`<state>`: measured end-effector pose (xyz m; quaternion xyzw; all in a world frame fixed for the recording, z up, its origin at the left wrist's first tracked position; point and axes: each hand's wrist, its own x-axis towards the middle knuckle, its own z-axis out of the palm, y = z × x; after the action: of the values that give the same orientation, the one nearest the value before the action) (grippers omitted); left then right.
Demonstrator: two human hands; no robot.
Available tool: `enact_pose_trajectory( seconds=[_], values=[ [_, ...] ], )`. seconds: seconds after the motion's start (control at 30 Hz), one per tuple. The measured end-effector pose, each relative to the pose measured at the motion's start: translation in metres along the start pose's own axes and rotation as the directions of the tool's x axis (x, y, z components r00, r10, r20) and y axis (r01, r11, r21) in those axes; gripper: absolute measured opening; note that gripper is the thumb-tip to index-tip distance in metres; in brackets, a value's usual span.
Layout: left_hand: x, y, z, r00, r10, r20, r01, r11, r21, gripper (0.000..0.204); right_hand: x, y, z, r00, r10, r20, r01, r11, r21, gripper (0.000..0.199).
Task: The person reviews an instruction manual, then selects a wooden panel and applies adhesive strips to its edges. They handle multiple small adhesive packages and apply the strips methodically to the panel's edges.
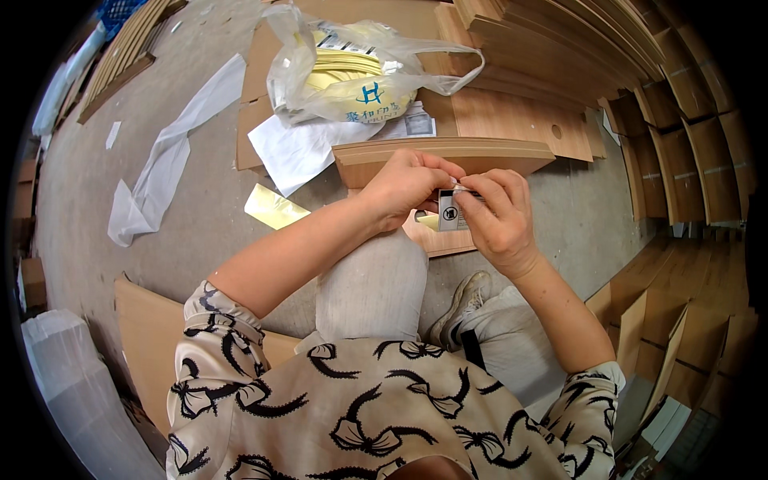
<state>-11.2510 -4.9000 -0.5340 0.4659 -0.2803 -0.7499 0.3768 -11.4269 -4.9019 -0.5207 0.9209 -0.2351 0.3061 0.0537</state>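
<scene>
Both hands meet in front of my knees over a small white label with black print (451,216). My right hand (504,220) pinches it between thumb and fingers, and the label hangs below the fingertips. The fingers of my left hand (404,190) are closed in a pinch at the label's upper left corner, where the exact contact is partly hidden. Just beyond the hands lies a stack of flattened brown cartons (480,150), seen edge on. A yellow paper sheet (274,208) lies left of my left forearm.
A clear plastic bag (320,92) holding yellow sheets (346,64) rests on cardboard, with white papers (296,152) beside it. Brown carton stacks (552,56) rise at the far right. Translucent wrapping (164,172) trails across the grey floor at left.
</scene>
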Motion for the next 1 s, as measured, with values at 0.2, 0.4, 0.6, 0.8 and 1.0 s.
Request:
enact_pose_trajectory(
  seconds=[0.2,0.4,0.6,0.8,1.0],
  values=[
    [0.001,-0.002,-0.003,1.0,-0.01,0.022,0.01,0.999,-0.038,0.013,0.0,0.002,0.003,1.0,-0.026,-0.008,0.026,1.0,0.0,0.024],
    [0.0,-0.001,-0.002,1.0,-0.022,0.012,0.022,0.999,-0.049,0.013,0.0,-0.001,-0.002,0.998,-0.053,0.042,0.054,0.998,-0.025,0.023],
    [0.003,-0.001,-0.004,0.999,-0.038,0.02,0.039,0.998,-0.048,0.016,-0.001,0.006,-0.001,0.999,0.033,0.023,-0.034,0.997,0.063,0.025],
    [0.0,0.002,-0.008,0.999,-0.044,0.019,0.044,0.999,-0.016,0.019,-0.016,0.027,-0.011,0.562,0.676,0.477,-0.694,0.071,0.717,0.031],
    [0.0,0.006,-0.002,0.995,-0.048,0.084,0.049,0.999,-0.005,0.021,-0.008,0.031,-0.026,0.557,0.585,0.59,-0.728,0.001,0.686,0.033]
  ],
)
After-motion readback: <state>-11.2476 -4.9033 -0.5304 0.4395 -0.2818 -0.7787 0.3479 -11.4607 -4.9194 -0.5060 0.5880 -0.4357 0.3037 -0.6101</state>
